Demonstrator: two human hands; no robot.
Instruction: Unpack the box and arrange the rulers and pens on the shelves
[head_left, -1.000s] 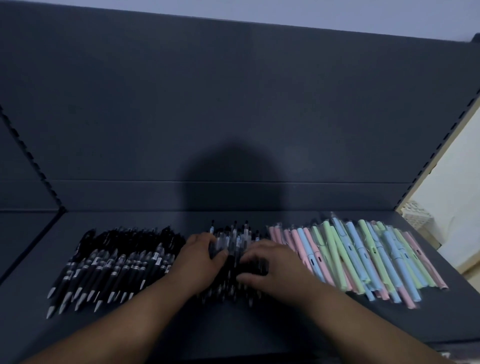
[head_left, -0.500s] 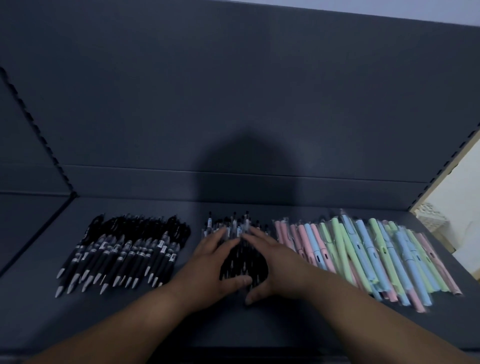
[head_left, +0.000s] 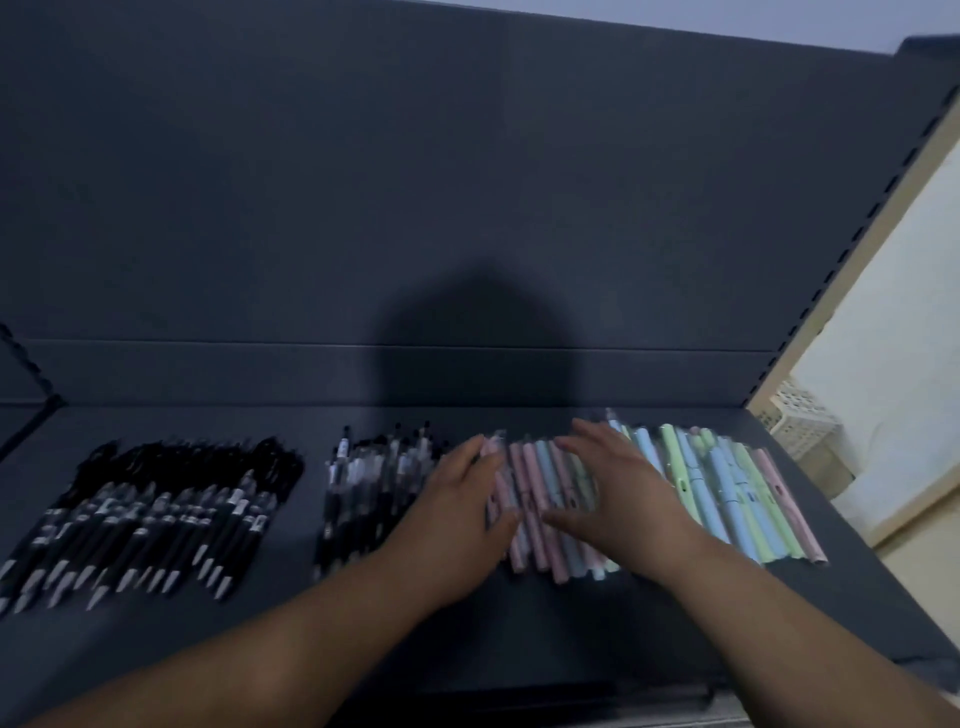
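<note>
Three groups of pens lie on a dark shelf (head_left: 519, 618). Black pens (head_left: 150, 509) are fanned out at the left. A bunch of black and clear pens (head_left: 363, 483) lies in the middle. Pastel pink, blue and green pens (head_left: 727, 493) spread out at the right. My left hand (head_left: 462, 514) lies with straight fingers against the left edge of the pastel pens. My right hand (head_left: 618, 493) is spread flat over the pastel pens, fingers straight. Neither hand holds a pen. No box or rulers are in view.
The shelf's dark back panel (head_left: 467, 182) rises behind the pens. A slotted upright (head_left: 852, 244) borders the shelf on the right. Beyond it stands a white perforated basket (head_left: 800, 421) by a pale wall. The shelf's front edge runs just under my forearms.
Both hands have left the middle bunch of black and clear pens and moved right onto the pastel pens. The view has shifted slightly.
</note>
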